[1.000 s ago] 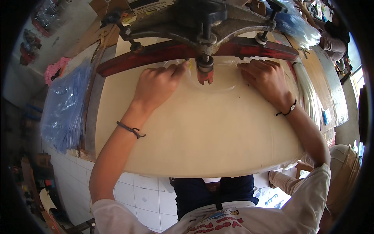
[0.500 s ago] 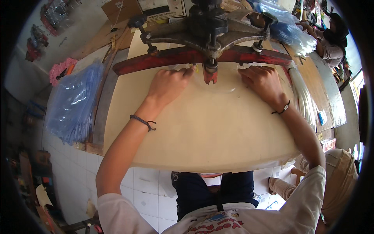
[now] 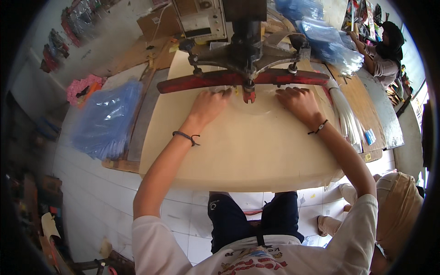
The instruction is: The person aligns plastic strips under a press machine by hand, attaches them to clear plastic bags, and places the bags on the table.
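My left hand point(image 3: 208, 105) and my right hand point(image 3: 299, 104) rest on a large cream sheet point(image 3: 243, 156) covering the work table. Their fingers are curled and closed at the two sides of a clear plastic sheet point(image 3: 254, 110), whose curved near edge shows faintly between them. Just beyond my fingertips, a long red bar point(image 3: 197, 81) spans the table beneath a dark metal press head point(image 3: 247, 59). The red forked tip point(image 3: 249, 96) at its middle sits above the clear plastic. The bar's lower edge and the glare partly hide what my fingertips grip.
Blue-tinted plastic sheets point(image 3: 107, 120) are stacked at the left, beside a pink bundle point(image 3: 82, 89). Clear strips point(image 3: 343, 112) lie along the right side. More plastic point(image 3: 327, 43) is piled at the back right, near another person point(image 3: 385, 55). A machine box point(image 3: 201, 20) stands behind.
The whole view has shifted, with the press looking smaller and more of the machine box showing behind. Both hands keep about the same place beside the red bar.
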`<state>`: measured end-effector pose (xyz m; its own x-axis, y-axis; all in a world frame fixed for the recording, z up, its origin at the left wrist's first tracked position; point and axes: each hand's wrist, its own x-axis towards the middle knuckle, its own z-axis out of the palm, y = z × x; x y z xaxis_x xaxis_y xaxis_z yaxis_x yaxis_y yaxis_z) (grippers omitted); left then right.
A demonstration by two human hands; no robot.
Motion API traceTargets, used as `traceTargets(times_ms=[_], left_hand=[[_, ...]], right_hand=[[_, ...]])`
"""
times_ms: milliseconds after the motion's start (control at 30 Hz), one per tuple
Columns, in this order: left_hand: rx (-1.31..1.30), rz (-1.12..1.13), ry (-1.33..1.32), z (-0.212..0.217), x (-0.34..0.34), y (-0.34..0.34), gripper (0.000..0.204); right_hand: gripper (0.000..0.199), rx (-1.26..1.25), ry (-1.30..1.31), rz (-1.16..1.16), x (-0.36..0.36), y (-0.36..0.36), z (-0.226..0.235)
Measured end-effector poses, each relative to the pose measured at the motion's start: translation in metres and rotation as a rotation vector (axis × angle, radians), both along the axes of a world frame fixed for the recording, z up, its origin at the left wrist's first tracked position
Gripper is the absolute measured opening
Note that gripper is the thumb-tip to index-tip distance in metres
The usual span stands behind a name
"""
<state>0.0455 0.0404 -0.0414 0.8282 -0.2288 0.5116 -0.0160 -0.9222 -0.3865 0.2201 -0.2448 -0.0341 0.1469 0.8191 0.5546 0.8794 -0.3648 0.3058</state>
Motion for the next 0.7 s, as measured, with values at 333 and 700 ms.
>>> traceTargets(times_ms=[333, 700], left_hand=[[-0.203, -0.012, -0.199, 0.003, -0.068, 0.000, 0.016], [-0.155, 0.164, -0.049, 0.044, -0.150, -0.111, 0.013]], right_hand=[[0.013, 0.169, 0.103, 0.150, -0.044, 0.016, 0.005], [0.015, 0.050, 0.276, 0.417, -0.048, 0.002, 0.017]])
